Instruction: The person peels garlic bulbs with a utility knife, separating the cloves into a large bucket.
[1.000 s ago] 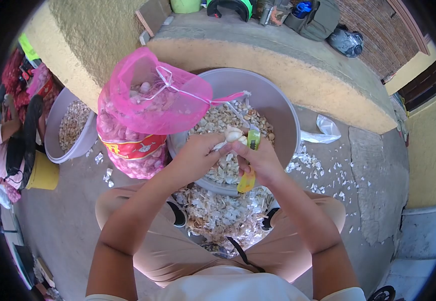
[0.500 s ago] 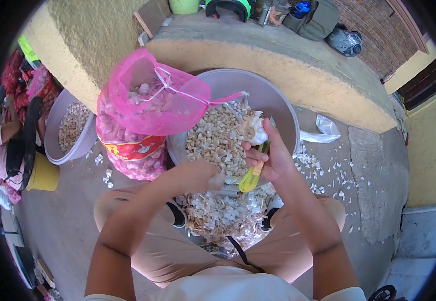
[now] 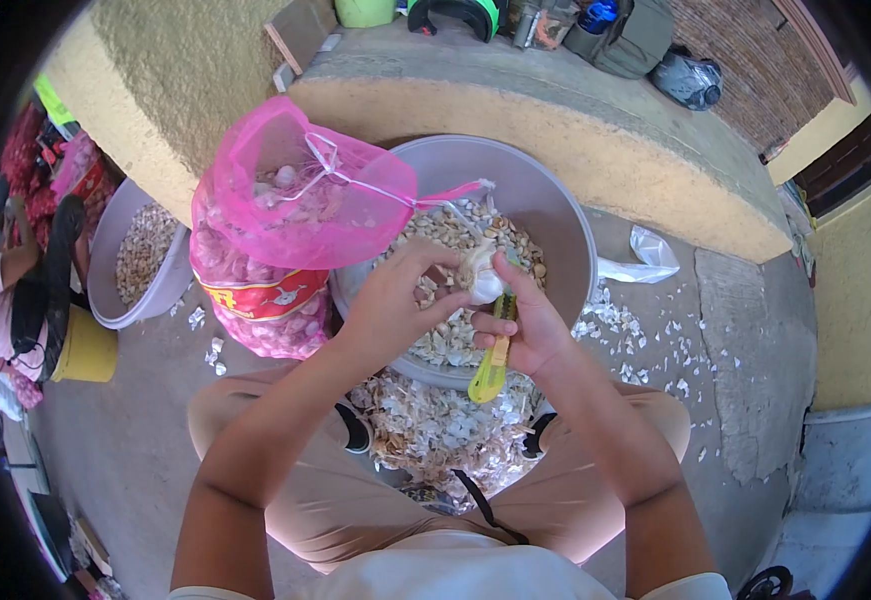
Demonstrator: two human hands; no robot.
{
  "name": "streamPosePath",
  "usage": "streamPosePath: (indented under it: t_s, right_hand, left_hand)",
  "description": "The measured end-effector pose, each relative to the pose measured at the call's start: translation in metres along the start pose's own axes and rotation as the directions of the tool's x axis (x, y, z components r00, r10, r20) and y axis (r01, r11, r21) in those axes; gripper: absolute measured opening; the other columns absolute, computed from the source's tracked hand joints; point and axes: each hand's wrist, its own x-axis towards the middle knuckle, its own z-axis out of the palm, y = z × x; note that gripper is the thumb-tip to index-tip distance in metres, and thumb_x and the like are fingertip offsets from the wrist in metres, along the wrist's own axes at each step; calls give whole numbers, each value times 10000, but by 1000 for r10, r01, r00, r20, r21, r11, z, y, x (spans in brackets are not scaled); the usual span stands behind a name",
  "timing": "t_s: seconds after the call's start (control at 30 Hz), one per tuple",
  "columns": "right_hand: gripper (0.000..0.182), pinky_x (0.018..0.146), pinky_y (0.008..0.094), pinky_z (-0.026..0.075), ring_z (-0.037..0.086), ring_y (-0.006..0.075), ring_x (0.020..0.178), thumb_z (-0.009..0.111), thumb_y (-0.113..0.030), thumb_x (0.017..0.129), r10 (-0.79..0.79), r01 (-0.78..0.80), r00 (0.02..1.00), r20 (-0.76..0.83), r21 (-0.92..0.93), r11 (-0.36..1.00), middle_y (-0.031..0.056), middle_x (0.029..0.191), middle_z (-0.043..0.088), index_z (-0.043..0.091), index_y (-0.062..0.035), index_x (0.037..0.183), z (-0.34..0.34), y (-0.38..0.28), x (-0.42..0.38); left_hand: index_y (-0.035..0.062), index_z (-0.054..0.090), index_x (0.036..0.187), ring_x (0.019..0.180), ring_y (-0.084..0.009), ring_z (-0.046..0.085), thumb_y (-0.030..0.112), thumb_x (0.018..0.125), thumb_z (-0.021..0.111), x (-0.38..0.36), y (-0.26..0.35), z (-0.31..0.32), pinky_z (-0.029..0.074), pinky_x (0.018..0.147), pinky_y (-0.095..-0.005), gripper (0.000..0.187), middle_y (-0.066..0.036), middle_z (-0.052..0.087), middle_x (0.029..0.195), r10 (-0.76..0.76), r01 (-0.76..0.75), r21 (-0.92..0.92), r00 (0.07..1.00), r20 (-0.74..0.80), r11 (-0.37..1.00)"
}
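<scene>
A whitish garlic bulb (image 3: 483, 278) is held above the tub between my two hands. My left hand (image 3: 395, 300) meets its left side with thumb and fingertips. On the other side, my right hand (image 3: 533, 325) presses the bulb with its thumb and also grips a yellow box cutter (image 3: 489, 375), whose handle points down toward me. Below both hands, a large grey tub (image 3: 545, 180) contains many loose garlic cloves (image 3: 445, 345). A pink mesh bag (image 3: 245, 220) of garlic bulbs leans at the tub's left, its tied top hanging over the rim.
Garlic skins (image 3: 455, 425) are heaped between my feet, with more scraps (image 3: 610, 325) on the floor at right. Another tub (image 3: 140, 260) of cloves and a yellow bucket (image 3: 87, 345) stand at left, beside a seated person (image 3: 20, 300). A concrete ledge (image 3: 555, 120) runs behind.
My left hand has moved up and forward from the tub's near rim to the garlic bulb. The right hand, with bulb and box cutter, has shifted slightly left and toward me.
</scene>
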Motion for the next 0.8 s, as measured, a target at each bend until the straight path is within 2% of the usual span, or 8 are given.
streamPosePath:
  t_s: [0.17, 0.47, 0.57, 0.6, 0.63, 0.67, 0.7, 0.8]
  right_hand:
    - [316, 418, 216, 363, 343, 36, 387, 536, -434, 805, 6, -4, 999, -32, 44, 999, -5, 710, 543, 521, -129, 888, 5, 4, 2]
    - [318, 441, 226, 344, 328, 43, 388, 522, -448, 809, -78, 69, 987, -143, -71, 995, -13, 695, 530, 513, -137, 877, 8, 6, -1]
    - [304, 446, 223, 343, 324, 42, 389, 528, -434, 808, -70, 59, 987, -143, -81, 995, -15, 700, 532, 512, -141, 888, 8, 5, -1]
    - [298, 448, 222, 343, 323, 41, 389, 530, -428, 808, -63, 52, 988, -142, -83, 995, -15, 703, 533, 512, -142, 893, 8, 4, -1]
    - [292, 449, 220, 343, 320, 40, 390, 530, -421, 809, -41, 28, 992, -120, -107, 994, -13, 706, 535, 513, -143, 894, 8, 2, -1]
    - [285, 450, 218, 342, 318, 39, 392, 530, -415, 810, -18, 5, 995, -99, -131, 991, -12, 710, 537, 514, -143, 894, 8, 0, -1]
    - [279, 452, 216, 342, 316, 37, 393, 530, -409, 811, 5, -17, 997, -79, -155, 988, -10, 713, 539, 514, -143, 895, 8, -2, -2]
    - [297, 429, 222, 393, 344, 33, 385, 544, -337, 817, -13, 5, 998, -68, -123, 992, 102, 812, 588, 517, -95, 987, 3, 0, 1]
  left_hand:
    - [45, 533, 887, 737, -142, 546, 148, 659, 708, -1, 3, -1, 439, 560, -260, 305, -53, 535, 826, -179, 182, -55, 982, 54, 982]
    - [47, 548, 742, 784, -254, 499, 96, 680, 645, -5, -5, 2, 414, 683, -321, 126, -80, 510, 802, 242, -244, 259, 969, 37, 935]
    - [43, 544, 811, 800, -169, 538, 71, 738, 614, -3, -2, -2, 455, 615, -270, 105, -61, 525, 872, 215, -244, 251, 967, 138, 937]
    - [39, 537, 827, 815, -157, 533, 80, 760, 594, -3, -6, -2, 460, 625, -267, 97, -56, 522, 877, 63, -69, 51, 991, 117, 996]
    - [34, 530, 843, 829, -145, 528, 88, 782, 574, -4, -12, 0, 464, 634, -264, 92, -52, 520, 883, -92, 111, -152, 988, 127, 982]
    - [30, 523, 860, 844, -134, 523, 96, 804, 554, -4, -16, 0, 469, 644, -261, 92, -48, 517, 889, -238, 283, -344, 957, 168, 895]
    - [28, 508, 894, 854, -129, 522, 109, 817, 540, -2, -18, -4, 474, 651, -262, 116, -48, 514, 903, -249, 297, -364, 953, 173, 883]
    - [24, 469, 978, 849, -122, 527, 158, 840, 522, 1, -20, -11, 482, 643, -253, 199, -59, 504, 939, -267, 315, -397, 948, 173, 862]
